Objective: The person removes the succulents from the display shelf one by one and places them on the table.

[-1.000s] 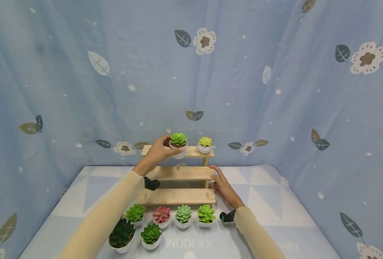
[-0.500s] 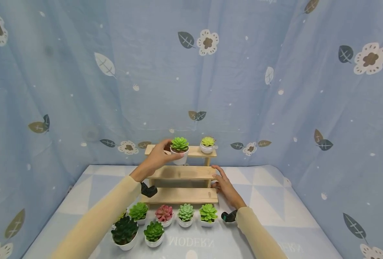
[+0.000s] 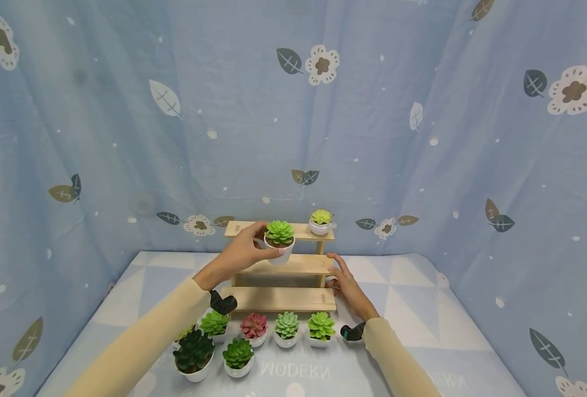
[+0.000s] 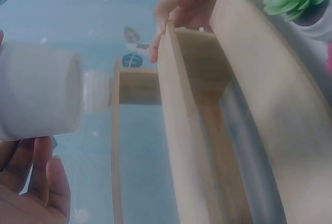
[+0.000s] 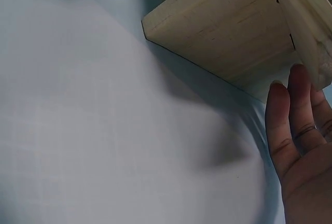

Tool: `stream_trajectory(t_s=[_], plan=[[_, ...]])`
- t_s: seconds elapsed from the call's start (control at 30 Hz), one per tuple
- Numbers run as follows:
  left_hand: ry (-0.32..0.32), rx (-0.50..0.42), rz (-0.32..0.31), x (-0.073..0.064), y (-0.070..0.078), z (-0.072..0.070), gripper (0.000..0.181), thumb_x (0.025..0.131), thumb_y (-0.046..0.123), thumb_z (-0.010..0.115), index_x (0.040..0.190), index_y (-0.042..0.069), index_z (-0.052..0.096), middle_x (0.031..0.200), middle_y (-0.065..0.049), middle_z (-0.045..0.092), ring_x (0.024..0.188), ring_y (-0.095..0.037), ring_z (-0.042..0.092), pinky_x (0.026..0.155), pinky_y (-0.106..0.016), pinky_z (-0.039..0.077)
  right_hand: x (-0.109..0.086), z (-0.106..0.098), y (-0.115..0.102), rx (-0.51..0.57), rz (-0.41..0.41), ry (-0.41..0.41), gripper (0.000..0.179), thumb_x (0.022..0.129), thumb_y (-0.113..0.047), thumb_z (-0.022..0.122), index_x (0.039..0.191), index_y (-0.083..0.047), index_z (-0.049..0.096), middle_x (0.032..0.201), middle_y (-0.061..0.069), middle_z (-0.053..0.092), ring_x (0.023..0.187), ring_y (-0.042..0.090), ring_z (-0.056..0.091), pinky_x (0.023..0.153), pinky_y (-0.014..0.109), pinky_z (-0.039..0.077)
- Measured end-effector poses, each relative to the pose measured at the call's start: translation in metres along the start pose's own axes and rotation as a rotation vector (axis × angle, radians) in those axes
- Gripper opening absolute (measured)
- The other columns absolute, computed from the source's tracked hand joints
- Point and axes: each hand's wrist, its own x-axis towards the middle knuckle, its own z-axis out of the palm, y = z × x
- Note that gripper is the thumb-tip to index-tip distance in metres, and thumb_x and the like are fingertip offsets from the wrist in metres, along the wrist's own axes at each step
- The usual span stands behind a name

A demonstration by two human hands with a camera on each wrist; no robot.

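My left hand (image 3: 246,248) pinches a white pot (image 3: 279,252) with a bright green succulent (image 3: 279,232), held upright in front of the three-tier wooden plant stand (image 3: 283,299). In the left wrist view, the pot's smooth side (image 4: 39,89) shows beside the curled fingers. My right hand (image 3: 346,284) holds the right end of the middle shelf, its fingers (image 5: 277,112) right at the board's edge. On the right of the top shelf sits a small yellow-green succulent in a white pot (image 3: 319,226).
In front of the stand are potted succulents: a red one (image 3: 254,326), a pale green one (image 3: 286,325), a bright green one (image 3: 321,326), a dark green one (image 3: 194,352) and others. The patterned cloth (image 3: 422,309) covers the table; a blue curtain (image 3: 372,138) hangs behind.
My left hand has lowered the pot from the height of the top shelf to in front of the middle one. The right hand stays at the stand; the head view has shifted slightly.
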Motion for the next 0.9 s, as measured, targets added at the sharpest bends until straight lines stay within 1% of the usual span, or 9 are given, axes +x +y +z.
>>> stream_trajectory(t_s=[0.17,0.23,0.4,0.53,0.63,0.77,0.9], plan=[[-0.006,-0.004,0.01,-0.011,0.002,0.004,0.068,0.086,0.043,0.085,0.143,0.021,0.054,0.12,-0.006,0.06,0.096,-0.03,0.058,0.079,-0.047,0.052,0.0,0.001,0.0,0.015,0.007,0.016,0.049,0.106,-0.053,0.051,0.152,-0.048,0.037,0.13,0.018,0.056,0.085,0.025,0.06,0.074,0.036,0.042],[-0.008,-0.004,0.018,-0.015,0.002,0.006,0.069,0.086,0.04,0.086,0.144,0.021,0.054,0.122,-0.005,0.06,0.098,-0.029,0.057,0.081,-0.045,0.051,-0.001,0.002,-0.001,0.02,0.007,0.022,0.047,0.106,-0.053,0.052,0.15,-0.05,0.038,0.128,0.017,0.056,0.085,0.026,0.059,0.074,0.036,0.041],[-0.03,0.003,0.032,-0.022,0.004,0.009,0.068,0.086,0.039,0.086,0.144,0.023,0.055,0.124,-0.003,0.061,0.102,-0.027,0.056,0.087,-0.045,0.048,-0.002,0.004,-0.002,0.027,0.003,0.019,0.046,0.106,-0.053,0.051,0.15,-0.049,0.039,0.127,0.016,0.055,0.086,0.027,0.057,0.076,0.037,0.04],[-0.051,0.005,0.028,-0.028,0.006,0.011,0.07,0.085,0.04,0.086,0.145,0.024,0.054,0.125,-0.004,0.059,0.105,-0.028,0.055,0.089,-0.045,0.048,-0.003,0.005,-0.002,0.037,0.006,0.018,0.046,0.105,-0.054,0.052,0.149,-0.05,0.039,0.128,0.016,0.054,0.088,0.028,0.057,0.077,0.037,0.043],[-0.062,0.01,0.028,-0.033,0.008,0.014,0.073,0.085,0.041,0.086,0.147,0.023,0.051,0.126,-0.005,0.057,0.108,-0.029,0.053,0.089,-0.045,0.048,-0.003,0.006,-0.001,0.045,0.012,0.02,0.049,0.105,-0.055,0.052,0.151,-0.048,0.038,0.13,0.016,0.053,0.089,0.028,0.057,0.08,0.037,0.046],[-0.084,0.01,0.034,-0.04,0.01,0.016,0.074,0.087,0.041,0.085,0.149,0.023,0.049,0.127,-0.005,0.053,0.107,-0.029,0.052,0.087,-0.044,0.048,-0.004,0.006,-0.002,0.044,0.018,0.021,0.052,0.105,-0.055,0.052,0.153,-0.046,0.036,0.132,0.016,0.053,0.089,0.027,0.058,0.082,0.038,0.048],[-0.09,0.003,0.008,-0.046,0.014,0.017,0.074,0.086,0.042,0.085,0.148,0.023,0.048,0.127,-0.007,0.051,0.102,-0.031,0.055,0.082,-0.045,0.051,-0.004,0.006,-0.002,0.034,0.009,0.015,0.051,0.105,-0.056,0.051,0.153,-0.047,0.035,0.133,0.016,0.053,0.089,0.026,0.059,0.083,0.04,0.05]])
